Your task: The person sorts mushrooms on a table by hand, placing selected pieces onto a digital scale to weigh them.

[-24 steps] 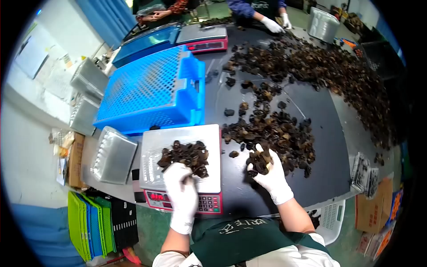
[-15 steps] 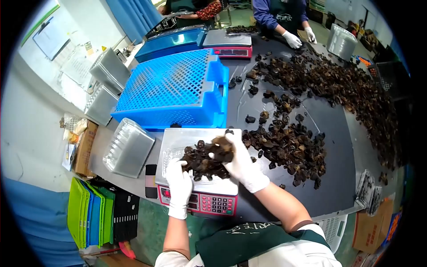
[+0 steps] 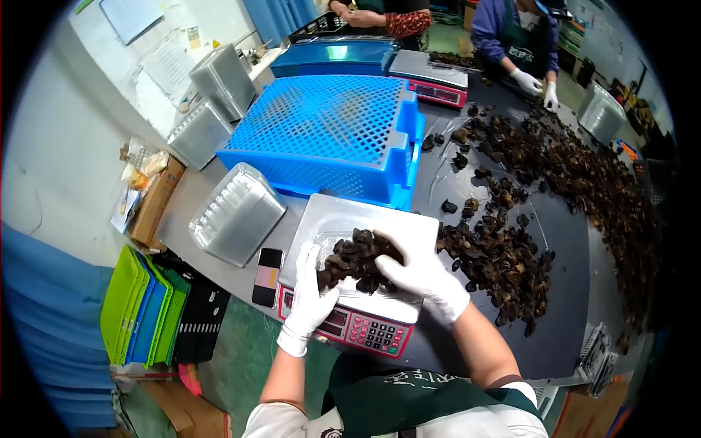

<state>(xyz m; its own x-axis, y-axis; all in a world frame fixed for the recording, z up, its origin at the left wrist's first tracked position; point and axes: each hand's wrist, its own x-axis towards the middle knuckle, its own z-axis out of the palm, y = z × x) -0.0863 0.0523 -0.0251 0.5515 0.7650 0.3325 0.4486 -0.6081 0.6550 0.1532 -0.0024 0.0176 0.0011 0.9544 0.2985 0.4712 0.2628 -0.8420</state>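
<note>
A pile of dark brown wood ear mushrooms [image 3: 358, 257] lies in a shallow clear plastic box [image 3: 328, 241], which rests on the steel pan of a red-framed digital scale [image 3: 394, 212]. At the pile's left side, my white-gloved left hand [image 3: 311, 303] stands with its fingers stretched out along the box. From the right, my gloved right hand [image 3: 427, 276] reaches over the pile's edge, thumb and fingers apart, touching the mushrooms. Part of the box is hidden beneath the pile and hands.
Loose mushrooms [image 3: 504, 266] spread over the dark table mat to the right. A blue crate [image 3: 314, 124] stands behind the scale, stacked clear boxes [image 3: 237, 215] to its left beside a phone [image 3: 268, 277]. Across the table, a co-worker's gloved hands [image 3: 537, 87] handle mushrooms near another scale [image 3: 431, 80].
The clump in my right hand has come down onto the pile, and that hand has spread its fingers. My left hand's fingers have straightened. The whole view has shifted and tilted.
</note>
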